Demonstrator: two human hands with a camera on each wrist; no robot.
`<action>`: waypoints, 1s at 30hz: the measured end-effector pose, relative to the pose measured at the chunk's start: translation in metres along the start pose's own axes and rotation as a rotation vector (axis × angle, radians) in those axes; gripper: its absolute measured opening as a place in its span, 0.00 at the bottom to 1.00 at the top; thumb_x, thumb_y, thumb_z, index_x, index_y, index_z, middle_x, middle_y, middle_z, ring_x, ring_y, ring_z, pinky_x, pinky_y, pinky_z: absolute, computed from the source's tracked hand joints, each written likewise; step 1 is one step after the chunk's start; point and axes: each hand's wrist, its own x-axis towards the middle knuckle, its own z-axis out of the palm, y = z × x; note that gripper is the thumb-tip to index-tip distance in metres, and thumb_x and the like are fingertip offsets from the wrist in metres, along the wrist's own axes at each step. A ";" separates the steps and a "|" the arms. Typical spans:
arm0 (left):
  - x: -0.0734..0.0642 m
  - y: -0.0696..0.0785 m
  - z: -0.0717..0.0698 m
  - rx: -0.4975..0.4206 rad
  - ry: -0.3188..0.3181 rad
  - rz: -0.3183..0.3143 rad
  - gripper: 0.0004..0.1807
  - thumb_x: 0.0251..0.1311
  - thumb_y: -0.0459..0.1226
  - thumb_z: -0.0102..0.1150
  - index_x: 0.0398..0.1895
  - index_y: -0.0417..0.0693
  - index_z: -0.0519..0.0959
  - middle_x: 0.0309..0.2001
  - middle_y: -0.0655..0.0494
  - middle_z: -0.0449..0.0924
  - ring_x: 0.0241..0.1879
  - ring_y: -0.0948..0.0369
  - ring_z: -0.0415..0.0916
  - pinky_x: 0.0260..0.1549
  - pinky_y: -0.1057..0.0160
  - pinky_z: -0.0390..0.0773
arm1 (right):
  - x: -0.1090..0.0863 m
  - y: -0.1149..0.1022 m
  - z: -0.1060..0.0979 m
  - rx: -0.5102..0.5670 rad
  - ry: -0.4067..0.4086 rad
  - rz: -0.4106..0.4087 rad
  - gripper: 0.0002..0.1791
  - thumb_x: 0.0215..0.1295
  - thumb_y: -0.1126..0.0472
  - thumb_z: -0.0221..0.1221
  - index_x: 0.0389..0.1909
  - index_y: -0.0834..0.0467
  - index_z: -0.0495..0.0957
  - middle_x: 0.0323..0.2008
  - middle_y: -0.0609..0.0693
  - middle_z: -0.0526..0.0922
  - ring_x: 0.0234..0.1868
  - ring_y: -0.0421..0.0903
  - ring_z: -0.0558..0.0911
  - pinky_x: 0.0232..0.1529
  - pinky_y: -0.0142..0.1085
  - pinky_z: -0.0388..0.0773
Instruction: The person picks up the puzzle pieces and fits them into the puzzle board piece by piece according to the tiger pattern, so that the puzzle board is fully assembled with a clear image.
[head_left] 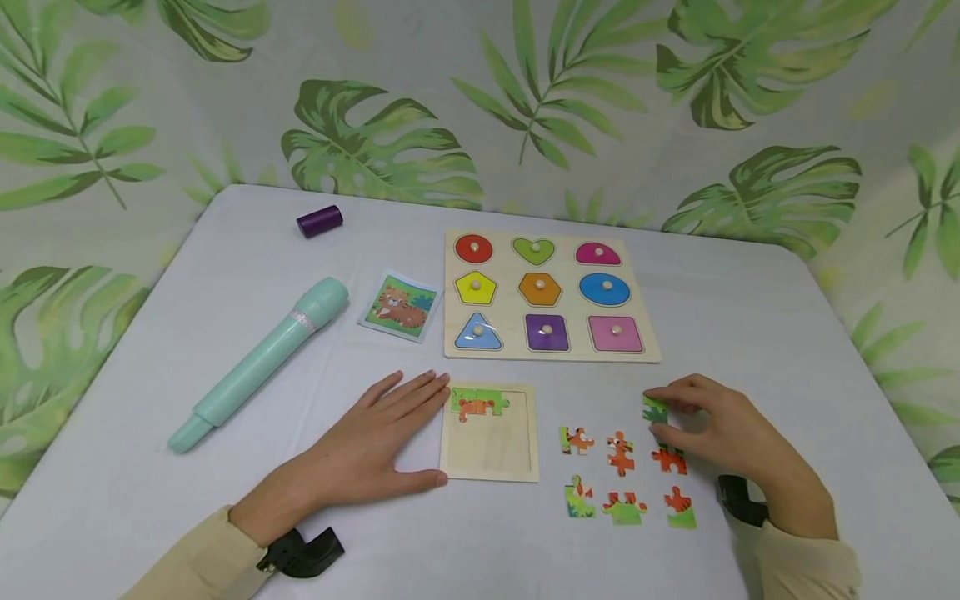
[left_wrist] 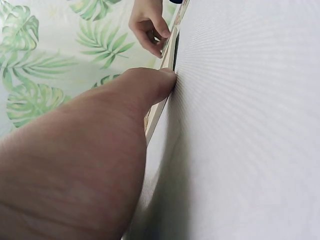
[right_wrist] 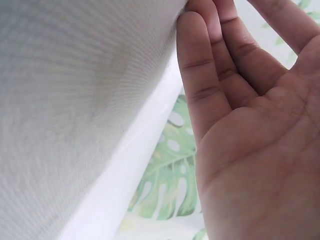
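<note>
My left hand lies with its fingers spread, fingertips and thumb on the left edge of a square wooden puzzle tray. Two joined puzzle pieces, green with an orange tiger's head, fill the tray's upper left. To the right, my right hand pinches a green puzzle piece between thumb and forefinger. Just below it lies an orange piece, partly covered by the thumb. Several loose pieces lie between tray and right hand. In the right wrist view the held piece is hidden behind the fingers.
Behind the tray lies a wooden peg board with coloured shapes. A tiger picture card is beside it. Farther left are a mint-green tube-shaped thing and a small purple cylinder. White cloth covers the table.
</note>
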 end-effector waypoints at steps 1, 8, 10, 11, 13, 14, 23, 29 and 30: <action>0.000 0.000 0.000 -0.001 -0.001 -0.002 0.54 0.62 0.67 0.60 0.82 0.47 0.57 0.82 0.57 0.53 0.82 0.57 0.46 0.81 0.48 0.43 | 0.000 0.000 0.000 -0.003 0.004 0.001 0.24 0.58 0.48 0.76 0.55 0.49 0.87 0.47 0.45 0.82 0.45 0.42 0.77 0.46 0.36 0.83; -0.001 0.001 0.000 -0.004 -0.009 -0.018 0.54 0.61 0.68 0.60 0.82 0.47 0.57 0.82 0.57 0.53 0.82 0.57 0.46 0.81 0.48 0.43 | 0.001 -0.002 0.001 0.012 0.028 -0.010 0.23 0.59 0.46 0.74 0.55 0.46 0.86 0.45 0.42 0.81 0.44 0.39 0.75 0.45 0.34 0.81; -0.001 0.001 0.000 -0.004 -0.007 -0.017 0.54 0.61 0.68 0.60 0.82 0.47 0.57 0.82 0.58 0.53 0.83 0.58 0.46 0.81 0.48 0.43 | 0.002 -0.003 0.001 0.018 0.031 -0.016 0.23 0.59 0.47 0.74 0.55 0.46 0.86 0.45 0.42 0.81 0.44 0.39 0.75 0.45 0.33 0.81; -0.001 0.000 0.000 -0.002 -0.006 -0.015 0.54 0.61 0.68 0.59 0.82 0.47 0.57 0.82 0.58 0.52 0.83 0.58 0.46 0.81 0.48 0.43 | 0.002 -0.004 0.001 0.019 0.032 -0.020 0.23 0.59 0.47 0.74 0.55 0.46 0.86 0.45 0.42 0.81 0.44 0.39 0.75 0.44 0.32 0.81; -0.001 0.000 0.000 -0.002 0.000 -0.011 0.54 0.61 0.67 0.60 0.82 0.47 0.57 0.82 0.58 0.52 0.83 0.58 0.46 0.81 0.48 0.43 | 0.003 -0.005 0.001 0.021 0.038 -0.029 0.23 0.59 0.48 0.75 0.55 0.47 0.86 0.45 0.42 0.80 0.44 0.39 0.74 0.43 0.31 0.81; -0.001 0.000 0.000 -0.002 0.002 -0.009 0.54 0.61 0.67 0.60 0.82 0.47 0.57 0.82 0.58 0.52 0.83 0.58 0.46 0.81 0.48 0.43 | 0.004 -0.005 0.001 0.021 0.042 -0.036 0.23 0.59 0.49 0.75 0.55 0.47 0.86 0.45 0.42 0.80 0.43 0.39 0.74 0.43 0.31 0.80; 0.000 0.001 0.000 -0.008 -0.001 -0.012 0.54 0.61 0.67 0.60 0.82 0.47 0.57 0.83 0.58 0.52 0.83 0.58 0.45 0.81 0.48 0.43 | 0.009 -0.011 -0.002 0.025 0.124 -0.163 0.24 0.54 0.58 0.78 0.54 0.49 0.86 0.44 0.41 0.81 0.40 0.38 0.75 0.37 0.30 0.81; 0.000 0.001 0.000 0.000 -0.001 -0.006 0.54 0.61 0.67 0.60 0.82 0.47 0.56 0.83 0.58 0.52 0.83 0.58 0.45 0.81 0.49 0.43 | 0.013 -0.016 -0.004 0.011 0.142 -0.229 0.26 0.51 0.59 0.79 0.53 0.49 0.86 0.43 0.40 0.80 0.39 0.38 0.75 0.35 0.31 0.80; 0.000 0.001 0.000 0.001 -0.001 -0.006 0.54 0.61 0.67 0.60 0.82 0.47 0.56 0.83 0.58 0.52 0.83 0.58 0.45 0.81 0.49 0.43 | 0.014 -0.018 -0.004 0.011 0.139 -0.234 0.26 0.51 0.59 0.79 0.53 0.48 0.86 0.44 0.40 0.80 0.39 0.38 0.75 0.35 0.31 0.80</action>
